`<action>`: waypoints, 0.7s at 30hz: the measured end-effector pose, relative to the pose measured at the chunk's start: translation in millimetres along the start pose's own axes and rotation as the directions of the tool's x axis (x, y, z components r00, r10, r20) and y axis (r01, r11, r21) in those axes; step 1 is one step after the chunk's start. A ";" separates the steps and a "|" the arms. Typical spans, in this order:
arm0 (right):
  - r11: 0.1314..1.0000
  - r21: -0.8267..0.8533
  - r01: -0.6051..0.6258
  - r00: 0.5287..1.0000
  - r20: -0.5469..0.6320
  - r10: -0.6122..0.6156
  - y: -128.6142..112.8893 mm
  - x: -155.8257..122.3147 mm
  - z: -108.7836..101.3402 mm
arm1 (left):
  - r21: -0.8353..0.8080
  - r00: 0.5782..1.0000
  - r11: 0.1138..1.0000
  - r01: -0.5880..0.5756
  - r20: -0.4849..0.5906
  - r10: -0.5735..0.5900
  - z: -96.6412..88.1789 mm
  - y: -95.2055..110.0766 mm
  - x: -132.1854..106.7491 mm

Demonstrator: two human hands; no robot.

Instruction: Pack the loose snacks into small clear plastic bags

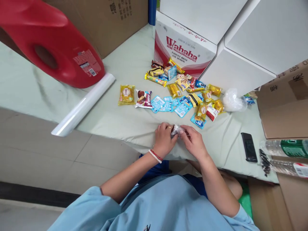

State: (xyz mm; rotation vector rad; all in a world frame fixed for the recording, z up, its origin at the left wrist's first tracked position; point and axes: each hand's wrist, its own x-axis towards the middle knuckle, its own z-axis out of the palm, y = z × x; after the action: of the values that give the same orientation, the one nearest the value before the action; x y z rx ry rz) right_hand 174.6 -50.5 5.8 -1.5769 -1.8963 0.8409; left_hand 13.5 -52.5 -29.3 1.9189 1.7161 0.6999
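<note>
– as both hands meet at the near edge of the mattress [120, 123], what goes down as item one?
– item one: packet [176, 130], small, clear crinkled wrap, one only. it sits just above the mattress edge, between the left hand [165, 136] and the right hand [193, 141]. the fingers of both are curled in, pinching it from either side.
– step in hand?
– by my reading, the wrap is being worked; whether opened or closed i cannot tell. a next move would call for a firm pinch on each side and a short, even pull, since the film looks slippery.
– remaining stock, counted?
– snack pile [183, 93]: loose and overlapping, over twenty, exact count not possible. within it, blue sachets [168, 104], about six. yellow pouch [126, 94], one, at the pile's left end.
– and around the pile?
– wahaha box [183, 51], one, just behind it. clear bag [233, 101], one, crumpled. red jug [53, 41], one. white roll [84, 104], one, beside the jug. phone [249, 147], one, face down or dark. bottles [286, 147], two, lying at the right.
</note>
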 end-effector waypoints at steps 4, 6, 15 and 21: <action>0.907 0.360 -0.218 0.963 -0.073 0.260 0.7 -25.4 -5.8 | -0.156 0.986 0.977 -0.144 -0.106 0.128 7.7 10.6 -18.7; 0.817 0.506 -0.277 0.929 -0.075 0.362 2.5 -38.9 -8.8 | -0.144 0.942 0.940 -0.309 -0.183 0.282 13.9 16.2 -30.7; 0.721 0.599 -0.348 0.883 -0.050 0.468 27.7 -74.4 -18.1 | -0.137 0.611 0.609 -0.782 0.032 0.791 34.0 24.0 -53.9; 0.706 0.613 -0.354 0.885 -0.025 0.465 36.6 -70.3 -25.6 | -0.173 0.606 0.606 -0.776 0.062 0.793 11.7 -4.1 -49.0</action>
State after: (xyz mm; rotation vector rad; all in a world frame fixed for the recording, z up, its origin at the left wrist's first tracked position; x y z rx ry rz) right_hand 229.9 -111.9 -5.0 -1.6000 -0.9897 1.2834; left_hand 13.8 -100.9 -43.9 2.5410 0.6204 0.9162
